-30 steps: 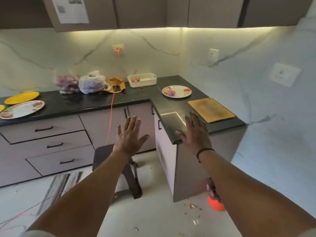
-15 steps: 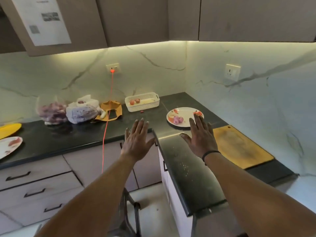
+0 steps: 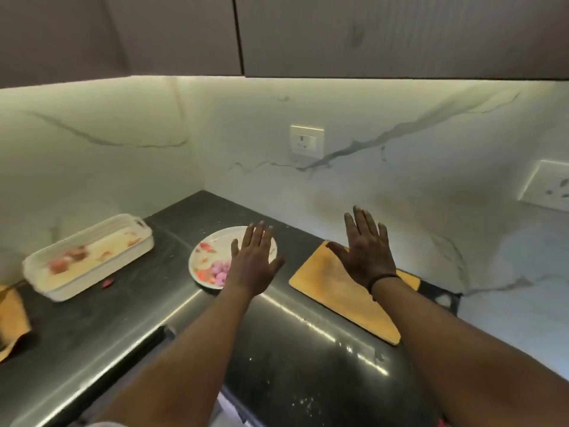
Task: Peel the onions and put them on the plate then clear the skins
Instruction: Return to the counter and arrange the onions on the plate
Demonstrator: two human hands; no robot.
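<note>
A person is standing at a dark countertop (image 3: 172, 306), holding both hands out flat with fingers spread, gripping nothing. The left hand (image 3: 254, 260) is hovering over a white plate (image 3: 203, 266) near the back corner, where a few peeled purple onions (image 3: 220, 272) are lying. The right hand (image 3: 365, 254) is hovering over a wooden cutting board (image 3: 335, 291) along the right edge. A white basket (image 3: 89, 257) toward the left edge is holding what look like unpeeled onions (image 3: 66, 261), blurred. A scrap of skin (image 3: 108, 283) is lying just beside it. The onions are probably light, firm and round, their dry skin brittle and slippery; pinching loose skin at the tip should be the best hold.
</note>
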